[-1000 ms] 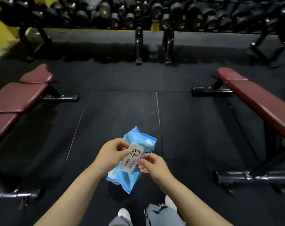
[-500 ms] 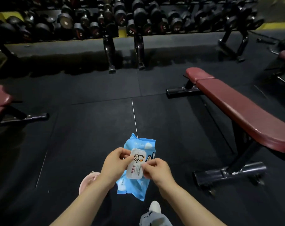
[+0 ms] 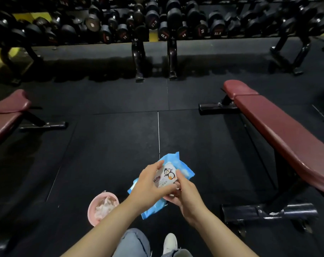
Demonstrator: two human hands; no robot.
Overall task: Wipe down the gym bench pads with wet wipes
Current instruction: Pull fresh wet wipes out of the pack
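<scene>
I hold a blue pack of wet wipes in front of me, low in the middle of the view. My left hand lies over the pack's left side with fingers at its white lid. My right hand grips the pack from below and the right, thumb on the lid's edge. A dark red bench pad runs along the right, with a short seat pad at its far end. Another dark red bench pad shows at the left edge.
A pink bin with crumpled used wipes stands on the black rubber floor by my left forearm. A dumbbell rack spans the back. The right bench's black foot bars lie close to my feet.
The view swung back to the left, so the left bench shows more. The pack tilted, my left hand moved over its top, and the pink bin came further into view.
</scene>
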